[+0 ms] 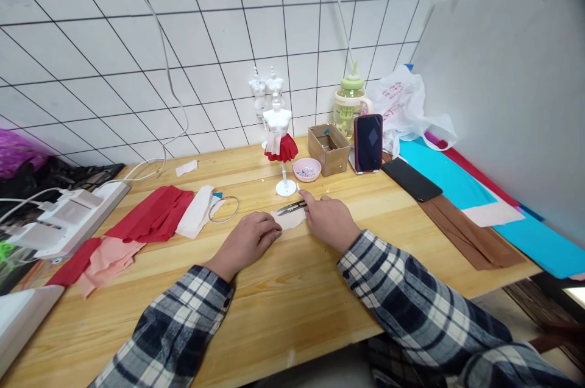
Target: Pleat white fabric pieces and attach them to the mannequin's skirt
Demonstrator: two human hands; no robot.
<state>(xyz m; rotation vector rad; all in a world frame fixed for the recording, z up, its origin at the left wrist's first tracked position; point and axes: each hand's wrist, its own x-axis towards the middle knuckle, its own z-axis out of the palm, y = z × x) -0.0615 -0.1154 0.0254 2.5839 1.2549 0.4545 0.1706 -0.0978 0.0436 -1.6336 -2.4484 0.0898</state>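
Observation:
My left hand (249,242) rests knuckles-up on the wooden table (283,303), its fingers pressed on the left edge of a small white fabric piece (290,219). My right hand (326,217) lies beside that piece on the right, fingers closed on small black thread snips (291,208) whose blades point left over the cloth. Just behind stands a small white mannequin (280,132) wearing a red pleated skirt, on a round base.
Red, pink and white fabric strips (150,217) and a wire ring (223,208) lie to the left. A power strip (68,214) sits far left. Behind are a pink bead dish (306,169), a cardboard box (329,148), an upright phone (368,142), a flat phone (411,179), and brown and blue sheets (475,217) on the right.

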